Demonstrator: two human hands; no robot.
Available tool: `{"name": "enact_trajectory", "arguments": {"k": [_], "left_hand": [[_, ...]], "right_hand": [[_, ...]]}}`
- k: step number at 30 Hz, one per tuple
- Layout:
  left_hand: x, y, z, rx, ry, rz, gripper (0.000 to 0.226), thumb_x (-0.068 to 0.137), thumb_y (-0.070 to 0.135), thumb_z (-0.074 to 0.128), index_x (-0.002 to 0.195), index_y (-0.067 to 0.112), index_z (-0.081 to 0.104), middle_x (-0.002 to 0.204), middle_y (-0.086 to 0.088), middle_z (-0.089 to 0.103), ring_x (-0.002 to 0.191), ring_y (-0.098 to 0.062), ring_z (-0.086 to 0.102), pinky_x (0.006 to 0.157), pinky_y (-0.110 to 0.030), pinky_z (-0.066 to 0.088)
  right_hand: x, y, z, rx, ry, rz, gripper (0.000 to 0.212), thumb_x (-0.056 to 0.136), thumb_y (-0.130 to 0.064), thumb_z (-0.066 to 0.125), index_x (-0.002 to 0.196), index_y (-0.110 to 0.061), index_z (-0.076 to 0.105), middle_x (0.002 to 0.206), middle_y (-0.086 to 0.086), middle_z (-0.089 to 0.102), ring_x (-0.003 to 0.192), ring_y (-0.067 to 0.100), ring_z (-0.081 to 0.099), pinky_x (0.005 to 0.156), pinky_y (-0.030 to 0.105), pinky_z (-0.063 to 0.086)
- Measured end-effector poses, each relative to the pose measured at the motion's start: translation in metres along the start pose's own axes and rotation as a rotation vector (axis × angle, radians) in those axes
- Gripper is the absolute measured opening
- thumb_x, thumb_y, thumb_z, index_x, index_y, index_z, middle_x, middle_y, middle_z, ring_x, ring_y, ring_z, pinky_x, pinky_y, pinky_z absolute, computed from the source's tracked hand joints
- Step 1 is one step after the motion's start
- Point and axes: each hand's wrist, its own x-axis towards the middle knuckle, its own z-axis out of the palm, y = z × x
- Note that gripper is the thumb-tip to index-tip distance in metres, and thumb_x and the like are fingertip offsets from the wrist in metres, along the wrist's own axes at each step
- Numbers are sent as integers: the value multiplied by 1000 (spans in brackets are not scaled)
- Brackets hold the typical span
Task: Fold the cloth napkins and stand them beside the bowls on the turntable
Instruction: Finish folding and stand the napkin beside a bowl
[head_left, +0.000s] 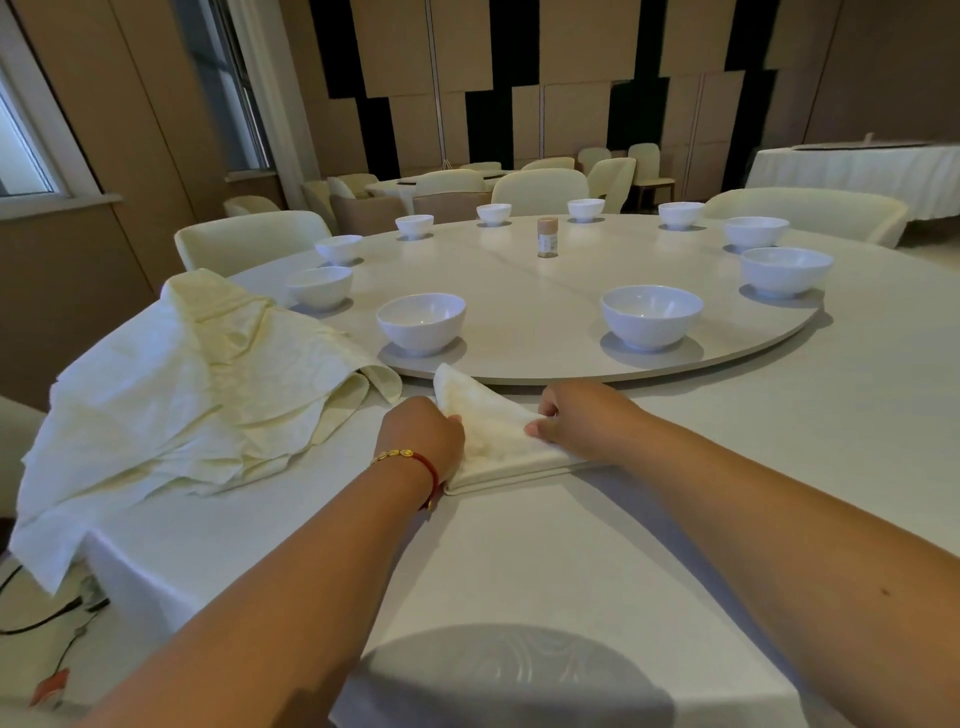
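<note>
1. Step in hand: we judge this a fold in progress. Our left hand (423, 434) and right hand (574, 410) both pinch one cloth napkin (498, 441), fingers curled on its raised upper layer, hands a little apart.
2. Napkin: partly folded, a flat doubled base with a peak lifted toward the turntable (519, 291); it lies on the counter (519, 545) just short of the turntable's near rim.
3. Next move, as we judge it: finish and crease the fold, then stand the napkin on the turntable beside the nearest bowl (421, 322) or its neighbour bowl (651, 316).
4. Stock: a loose heap of unfolded napkins (197, 379) at the counter's left edge, spilling over it.
5. Surroundings: further bowls ring the turntable; a small jar (547, 236) stands near its middle.
6. Obstructions: none between napkin and bowls; no napkin stands on the turntable yet.
</note>
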Motion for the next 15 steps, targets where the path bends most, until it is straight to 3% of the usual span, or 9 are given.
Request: {"name": "enact_trajectory", "arguments": {"k": [6, 10, 13, 15], "left_hand": [[2, 5, 1, 32, 8, -18, 20, 95, 24, 49, 81, 11, 47, 69, -1, 46, 78, -22, 50, 70, -30, 41], [-2, 0, 9, 130, 116, -21, 23, 93, 37, 47, 88, 15, 44, 69, 2, 46, 73, -21, 50, 64, -32, 41], [-3, -5, 10, 195, 162, -29, 35, 91, 50, 45, 90, 15, 48, 71, 2, 51, 75, -21, 54, 62, -30, 41], [-1, -6, 11, 248, 154, -18, 42, 91, 56, 43, 93, 16, 56, 84, -2, 59, 83, -23, 59, 67, -32, 46]], "right_hand": [[-1, 2, 5, -28, 4, 26, 27, 94, -40, 53, 88, -13, 55, 80, 6, 51, 73, 23, 47, 62, 31, 32], [1, 5, 8, -31, 32, 96, 39, 92, -51, 52, 104, -14, 49, 88, 2, 56, 83, 23, 54, 61, 31, 37], [2, 5, 10, -102, 13, 132, 44, 92, -56, 48, 85, -13, 41, 83, 2, 48, 80, 26, 51, 54, 30, 32], [0, 4, 8, -137, -7, 132, 49, 94, -57, 44, 69, -15, 35, 88, 4, 42, 80, 26, 49, 55, 29, 32]]}}
